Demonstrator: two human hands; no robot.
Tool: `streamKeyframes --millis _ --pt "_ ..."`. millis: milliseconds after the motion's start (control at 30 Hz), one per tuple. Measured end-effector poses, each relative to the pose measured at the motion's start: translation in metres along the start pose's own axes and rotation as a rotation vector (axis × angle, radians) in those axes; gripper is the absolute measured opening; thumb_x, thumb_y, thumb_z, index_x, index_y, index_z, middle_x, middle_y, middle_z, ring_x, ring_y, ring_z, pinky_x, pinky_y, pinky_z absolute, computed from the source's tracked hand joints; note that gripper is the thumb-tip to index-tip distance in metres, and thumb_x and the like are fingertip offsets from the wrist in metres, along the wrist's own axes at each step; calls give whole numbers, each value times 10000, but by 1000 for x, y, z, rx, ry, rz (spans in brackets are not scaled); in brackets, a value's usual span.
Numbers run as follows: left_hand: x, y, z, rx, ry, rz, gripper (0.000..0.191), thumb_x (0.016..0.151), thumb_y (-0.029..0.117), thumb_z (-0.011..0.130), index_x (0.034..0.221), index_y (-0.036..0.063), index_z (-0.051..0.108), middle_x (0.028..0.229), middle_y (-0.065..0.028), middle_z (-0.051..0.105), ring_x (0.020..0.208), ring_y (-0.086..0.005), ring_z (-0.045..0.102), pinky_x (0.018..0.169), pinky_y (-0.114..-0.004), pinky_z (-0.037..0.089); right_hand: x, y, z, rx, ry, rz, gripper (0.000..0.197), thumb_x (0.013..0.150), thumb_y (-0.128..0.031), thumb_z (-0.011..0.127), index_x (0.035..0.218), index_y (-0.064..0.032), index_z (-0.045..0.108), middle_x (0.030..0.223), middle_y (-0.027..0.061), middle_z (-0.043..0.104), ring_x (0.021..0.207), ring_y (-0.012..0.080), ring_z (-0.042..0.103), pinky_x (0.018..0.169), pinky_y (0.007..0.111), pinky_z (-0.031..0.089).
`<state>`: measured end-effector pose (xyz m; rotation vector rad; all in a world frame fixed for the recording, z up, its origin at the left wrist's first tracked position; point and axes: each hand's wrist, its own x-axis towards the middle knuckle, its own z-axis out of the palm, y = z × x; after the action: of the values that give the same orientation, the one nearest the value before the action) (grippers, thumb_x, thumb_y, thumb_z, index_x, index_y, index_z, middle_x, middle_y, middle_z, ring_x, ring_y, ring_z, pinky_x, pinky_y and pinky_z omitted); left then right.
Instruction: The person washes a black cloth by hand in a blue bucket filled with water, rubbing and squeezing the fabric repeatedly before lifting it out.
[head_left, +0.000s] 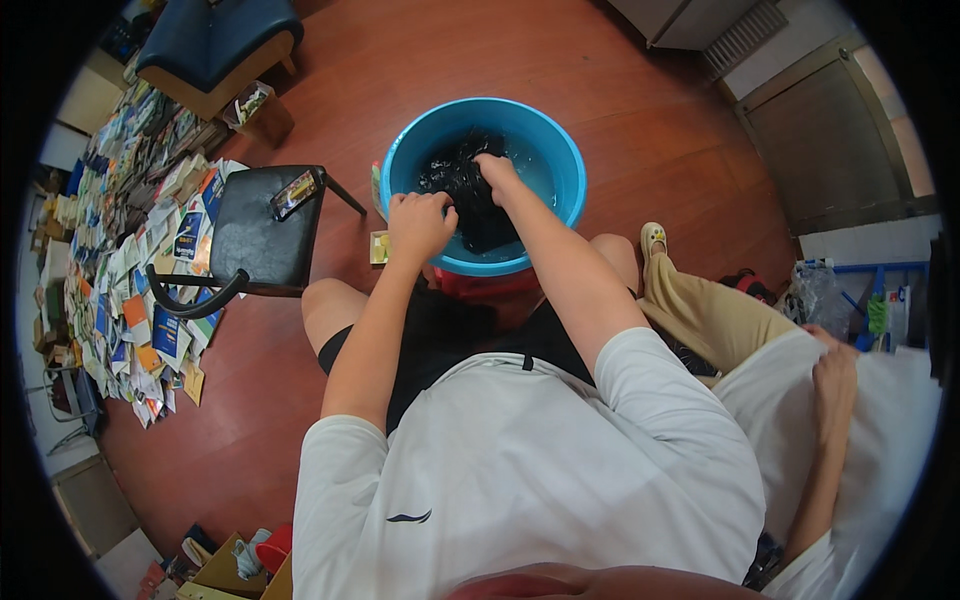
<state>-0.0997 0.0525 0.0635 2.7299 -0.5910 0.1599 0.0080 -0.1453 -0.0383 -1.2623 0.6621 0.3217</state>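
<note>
A round blue plastic basin (574, 172) stands in front of me, between my knees, with water in it. Wet black cloth (480, 217) lies bunched in the water, mostly in the left and middle part. My right hand (496, 178) reaches into the basin and grips the upper part of this cloth; some fingertips are hidden in its folds. At the basin's left rim is my left hand (421, 225), back upward and fingers bent. The cloth is close to its thumb, but whether the fingers hold cloth or rim is hidden.
A black chair (255, 240) with a phone (295, 195) on its seat stands left, before heaped books and papers (161, 300). A soap box (380, 247) lies beside the basin. A waste bin (259, 112) is farther off. Another person (817, 405) sits close on my right.
</note>
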Motion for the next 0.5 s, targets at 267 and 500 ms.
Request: streamKeyframes --millis 267,500 --pt "-3 1 2 -2 69 -14 299 939 288 700 1151 99 792 990 -100 810 1000 -288 740 992 -467 456 -107 -78 -12 449 -134 60 381 1056 -219 570 1365 3 590 1319 216 695 1223 366 694 1025 579 587" --pt "0 8 -2 -30 25 -1 223 943 272 697 1079 131 804 1011 -67 814 998 -274 737 988 -456 448 -161 -85 -34 -171 -7 -492 501 933 -224 757 1318 55 596 1245 192 716 1131 318 720 941 401 607"
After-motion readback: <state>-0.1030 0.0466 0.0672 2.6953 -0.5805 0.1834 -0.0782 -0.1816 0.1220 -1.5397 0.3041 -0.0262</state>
